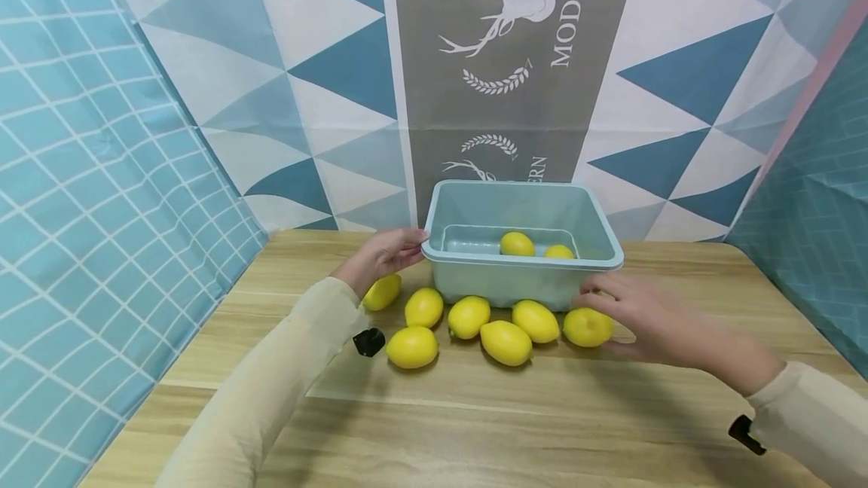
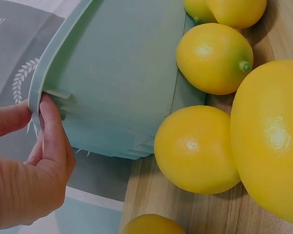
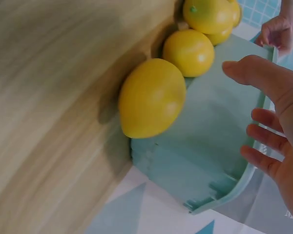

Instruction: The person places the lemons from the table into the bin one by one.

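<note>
Head view: pale blue-green bin [image 1: 502, 282] is set between the hands, base on the table. Smooth, plastic-looking, rectangular, rounded corners, flared lip; short ribs are seen under the lip in both wrist views. Lip is pinched on its left side between thumb and fingers of the left hand [image 1: 392, 251]. Two yellow lemons [image 1: 518, 244] are held inside, between the hands.

Seven more lemons [image 1: 505, 343] are spread along the bin's near wall, from beside the left wrist across to the right hand [image 1: 647, 315]. Glossy, smooth, oval with tapered ends; a green stem nub is shown on one in the left wrist view. Rightmost lemon [image 1: 586, 327] is placed just under the right hand's fingers. Right hand is held loose, fingers slightly bent, thumb extended, nothing gripped; contact with bin or lemon can't be told.

Both hands are positioned over a wood-grain table [image 1: 434, 428]. Forearms are covered by cream sleeves [image 1: 271, 367]. Beyond the hands, a triangle-print backdrop [image 1: 339, 36] is hung; left of the left hand, creased blue grid cloth [image 1: 95, 172].
</note>
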### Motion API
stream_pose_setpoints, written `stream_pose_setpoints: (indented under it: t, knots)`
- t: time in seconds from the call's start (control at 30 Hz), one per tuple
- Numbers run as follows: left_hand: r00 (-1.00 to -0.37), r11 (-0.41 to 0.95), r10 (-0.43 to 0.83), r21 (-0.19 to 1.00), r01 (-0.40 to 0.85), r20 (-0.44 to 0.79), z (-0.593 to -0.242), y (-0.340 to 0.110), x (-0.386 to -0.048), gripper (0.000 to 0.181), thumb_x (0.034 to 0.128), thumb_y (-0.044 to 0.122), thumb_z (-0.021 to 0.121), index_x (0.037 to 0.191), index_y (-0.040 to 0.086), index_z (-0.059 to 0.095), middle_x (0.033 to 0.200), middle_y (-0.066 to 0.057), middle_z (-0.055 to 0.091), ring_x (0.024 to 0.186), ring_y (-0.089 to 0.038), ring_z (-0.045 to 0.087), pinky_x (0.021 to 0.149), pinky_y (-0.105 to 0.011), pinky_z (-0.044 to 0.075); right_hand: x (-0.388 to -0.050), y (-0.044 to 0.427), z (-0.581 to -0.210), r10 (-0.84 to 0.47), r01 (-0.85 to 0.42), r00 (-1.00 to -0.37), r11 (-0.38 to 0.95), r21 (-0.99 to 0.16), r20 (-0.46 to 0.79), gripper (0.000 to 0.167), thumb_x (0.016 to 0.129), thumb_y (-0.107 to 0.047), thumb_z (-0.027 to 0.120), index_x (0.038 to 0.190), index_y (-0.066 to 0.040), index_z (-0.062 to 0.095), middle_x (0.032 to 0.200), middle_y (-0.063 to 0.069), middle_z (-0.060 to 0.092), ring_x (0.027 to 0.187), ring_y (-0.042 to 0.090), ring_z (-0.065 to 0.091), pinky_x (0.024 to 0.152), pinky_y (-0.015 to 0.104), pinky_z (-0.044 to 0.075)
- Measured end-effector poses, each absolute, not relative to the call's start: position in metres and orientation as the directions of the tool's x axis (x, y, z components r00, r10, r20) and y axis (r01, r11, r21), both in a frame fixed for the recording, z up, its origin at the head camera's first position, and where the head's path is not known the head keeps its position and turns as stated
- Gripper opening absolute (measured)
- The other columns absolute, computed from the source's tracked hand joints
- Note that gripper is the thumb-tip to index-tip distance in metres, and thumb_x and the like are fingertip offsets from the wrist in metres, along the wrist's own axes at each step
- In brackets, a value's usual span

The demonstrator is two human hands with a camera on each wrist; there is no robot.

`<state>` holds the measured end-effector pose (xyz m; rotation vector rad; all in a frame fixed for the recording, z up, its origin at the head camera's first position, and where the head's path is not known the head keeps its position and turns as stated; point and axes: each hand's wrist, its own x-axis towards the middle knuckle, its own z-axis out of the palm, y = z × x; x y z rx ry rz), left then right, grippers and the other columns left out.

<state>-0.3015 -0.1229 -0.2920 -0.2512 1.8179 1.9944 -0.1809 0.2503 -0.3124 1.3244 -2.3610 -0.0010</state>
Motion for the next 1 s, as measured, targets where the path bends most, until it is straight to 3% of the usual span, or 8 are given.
stream_pose_setpoints:
  t: [0.57,1.0]
  knots:
    - [-0.883,-0.080,0.216,0.894,-0.441,-0.417,-0.292,-0.124,-0.303,0.048,0.0961,0.007,0.054,0.141,-0.001,0.041,0.093,-0.002,0.058,0.075,-0.007,0.062,0.068,-0.015,0.058,-0.189,0.258,-0.341,-0.801,-0.814,-0.553,0.578,0.060,0.229,0.075,0.054,-0.022,0.093,0.119,-0.013,0.059,0.120,0.005,0.058,0.110,0.021,0.056,0.090,0.047,0.055]
    - [-0.888,-0.092,0.197,0.894,-0.439,-0.415,-0.291,-0.124,-0.302,0.042,0.0948,0.007,0.056,0.135,-0.001,0.047,0.089,-0.002,0.061,0.074,-0.008,0.064,0.070,-0.016,0.059,-0.199,0.257,-0.354,-0.798,-0.811,-0.570,0.585,0.021,0.197,0.071,0.057,-0.018,0.090,0.120,-0.015,0.058,0.119,0.000,0.056,0.107,0.017,0.054,0.089,0.045,0.055]
